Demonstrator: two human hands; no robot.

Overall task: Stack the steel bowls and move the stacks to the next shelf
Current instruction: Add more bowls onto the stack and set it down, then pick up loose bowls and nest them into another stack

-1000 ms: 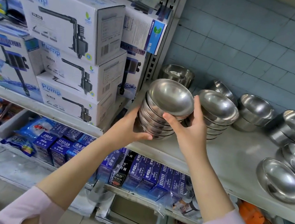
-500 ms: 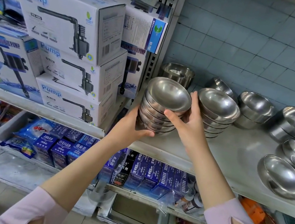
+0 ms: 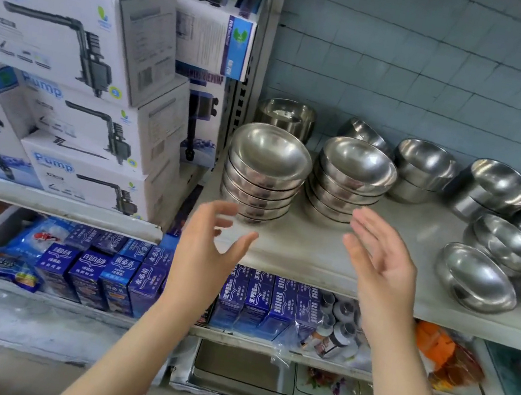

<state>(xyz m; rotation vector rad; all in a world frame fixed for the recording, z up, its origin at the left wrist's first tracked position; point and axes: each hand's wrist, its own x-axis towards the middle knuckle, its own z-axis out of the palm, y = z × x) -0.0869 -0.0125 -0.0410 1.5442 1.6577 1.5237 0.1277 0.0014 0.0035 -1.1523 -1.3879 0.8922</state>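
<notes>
Left hand (image 3: 208, 250), right hand (image 3: 382, 271): fingers spread wide, holding nothing. Tall stack of shiny steel bowls (image 3: 264, 177) stands on pale grey shelf (image 3: 311, 255), 12 o'clock of left hand. Risk: a stray brush could topple the slick nested bowls.

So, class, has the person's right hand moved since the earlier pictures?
Yes. The right hand has pulled back from the left stack of steel bowls toward the front edge of the grey shelf, open.
</notes>
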